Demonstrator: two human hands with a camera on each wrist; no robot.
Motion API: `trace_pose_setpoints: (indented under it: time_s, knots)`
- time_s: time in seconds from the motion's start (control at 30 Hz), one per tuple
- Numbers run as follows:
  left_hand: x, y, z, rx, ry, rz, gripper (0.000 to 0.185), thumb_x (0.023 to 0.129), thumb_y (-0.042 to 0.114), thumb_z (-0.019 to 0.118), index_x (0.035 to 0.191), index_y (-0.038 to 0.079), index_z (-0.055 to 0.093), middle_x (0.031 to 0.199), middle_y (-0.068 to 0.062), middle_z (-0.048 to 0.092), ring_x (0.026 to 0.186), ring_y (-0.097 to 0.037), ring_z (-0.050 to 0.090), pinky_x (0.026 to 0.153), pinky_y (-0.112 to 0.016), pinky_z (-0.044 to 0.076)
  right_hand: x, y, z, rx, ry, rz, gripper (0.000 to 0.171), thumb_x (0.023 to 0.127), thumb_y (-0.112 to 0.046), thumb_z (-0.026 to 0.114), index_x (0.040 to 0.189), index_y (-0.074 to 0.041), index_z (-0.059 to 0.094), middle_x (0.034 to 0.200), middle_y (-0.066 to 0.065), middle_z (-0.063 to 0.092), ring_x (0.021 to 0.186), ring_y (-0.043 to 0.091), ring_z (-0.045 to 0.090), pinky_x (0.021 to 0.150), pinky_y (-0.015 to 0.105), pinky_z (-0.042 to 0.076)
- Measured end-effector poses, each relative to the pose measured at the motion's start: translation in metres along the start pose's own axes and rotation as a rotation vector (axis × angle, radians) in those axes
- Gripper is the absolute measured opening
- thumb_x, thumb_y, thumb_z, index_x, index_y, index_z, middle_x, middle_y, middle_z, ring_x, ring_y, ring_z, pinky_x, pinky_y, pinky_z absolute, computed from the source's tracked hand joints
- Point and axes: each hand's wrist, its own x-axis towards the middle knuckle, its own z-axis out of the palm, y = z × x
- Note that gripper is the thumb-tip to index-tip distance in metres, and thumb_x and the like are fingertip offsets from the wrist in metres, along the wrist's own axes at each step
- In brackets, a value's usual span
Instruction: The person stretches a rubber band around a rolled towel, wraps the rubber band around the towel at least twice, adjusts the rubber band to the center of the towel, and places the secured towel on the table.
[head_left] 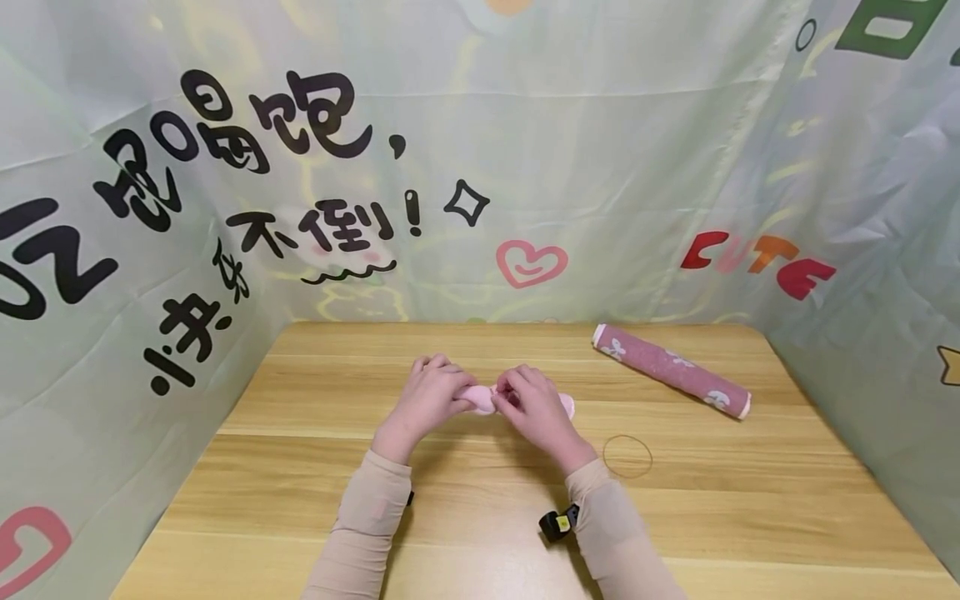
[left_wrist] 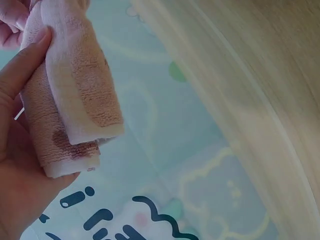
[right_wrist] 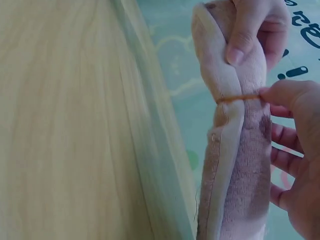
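Note:
A pink towel (right_wrist: 245, 150), rolled up lengthwise with pale edge bands, is held above the table between both hands. An orange-brown rubber band (right_wrist: 237, 98) goes round the roll and draws it in at a waist. My left hand (head_left: 423, 400) grips the roll on one side of the band, its thumb pressed along the towel (left_wrist: 85, 70). At the band, my right hand (head_left: 534, 408) pinches the rubber band between thumb and finger, the other fingers lying behind the roll. Part of the band is hidden behind the towel.
A second rolled towel (head_left: 667, 367), darker pink with pale patterns, lies at the back right of the wooden table (head_left: 300, 467). In front of it a loose rubber band (head_left: 627, 456) lies flat. Printed cloth (head_left: 600, 167) hangs behind and at the sides.

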Motion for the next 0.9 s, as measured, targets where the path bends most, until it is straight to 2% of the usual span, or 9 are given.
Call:
trace_pose_setpoints:
  time_s: [0.23,0.43,0.63,0.9]
  knots:
    - [0.0002,0.0007,0.0014,0.032,0.067,0.042,0.024,0.079,0.033,0.078,0.099,0.019,0.075,0.1,0.005,0.074,0.093,-0.017,0.056,0.097,-0.048,0.039,0.0,-0.0031,0.0034,0.021,0.037,-0.025,0.008,0.086,-0.013,0.071,0.089,-0.017,0.065,0.092,-0.001,0.061,0.085,0.018,0.054,0.077,0.038,0.041]
    - [0.0002,0.0014,0.0018,0.035,0.117,0.068,0.023,0.081,0.031,0.077,0.1,0.018,0.075,0.099,0.004,0.074,0.092,-0.018,0.057,0.097,-0.048,0.04,0.0015,-0.0032,0.0014,0.072,0.03,0.047,0.006,0.09,-0.017,0.069,0.086,-0.014,0.065,0.084,-0.002,0.06,0.077,0.013,0.05,0.071,0.029,0.04]
    - [-0.0001,0.0006,0.0036,0.053,0.171,0.087,0.024,0.079,0.029,0.079,0.099,0.017,0.075,0.099,0.004,0.075,0.091,-0.018,0.057,0.096,-0.048,0.04,0.0027,-0.0067,-0.0033,0.115,-0.025,0.163,0.014,0.086,-0.019,0.073,0.082,-0.011,0.063,0.079,-0.001,0.058,0.073,0.01,0.048,0.066,0.023,0.042]
    - [0.0016,0.0036,0.0054,0.07,0.205,0.136,0.019,0.08,0.029,0.077,0.096,0.018,0.074,0.096,0.006,0.074,0.091,-0.016,0.058,0.095,-0.044,0.041,0.0045,-0.0103,-0.0048,0.039,-0.037,0.227,0.008,0.078,-0.013,0.071,0.079,-0.012,0.063,0.079,0.0,0.058,0.074,0.013,0.05,0.068,0.028,0.043]
